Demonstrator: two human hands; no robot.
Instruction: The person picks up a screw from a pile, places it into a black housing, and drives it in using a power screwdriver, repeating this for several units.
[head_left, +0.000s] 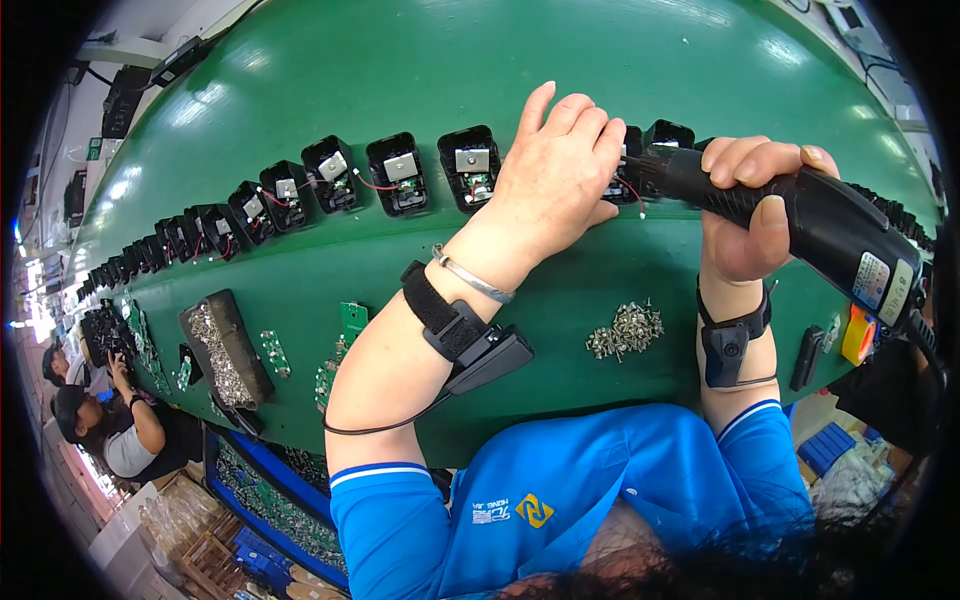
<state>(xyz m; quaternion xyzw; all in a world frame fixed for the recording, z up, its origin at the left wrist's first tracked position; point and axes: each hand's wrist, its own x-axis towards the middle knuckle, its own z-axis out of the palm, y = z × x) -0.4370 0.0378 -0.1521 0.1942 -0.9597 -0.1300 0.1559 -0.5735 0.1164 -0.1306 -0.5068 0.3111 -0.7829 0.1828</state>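
Observation:
My right hand (755,195) is wrapped round a black electric screwdriver (835,235), which lies almost level with its tip pointing left. Its front end reaches a small black plastic housing (632,140), where the exact contact is hidden. Bent over that housing from the left, my left hand (560,165) grips it; the thumb is on the near side and the fingers cover much of it. A red and white wire (632,192) trails out toward me. Left of my hand stands another open housing (470,150) with a metal plate and green circuit board inside.
Similar housings (400,175) curve away leftward in a long row on the green table (450,60). Loose screws (625,332) lie heaped near me. Farther left are a screw-filled box (215,345), circuit boards (354,318) and a co-worker (130,430). A tape roll (857,335) sits right.

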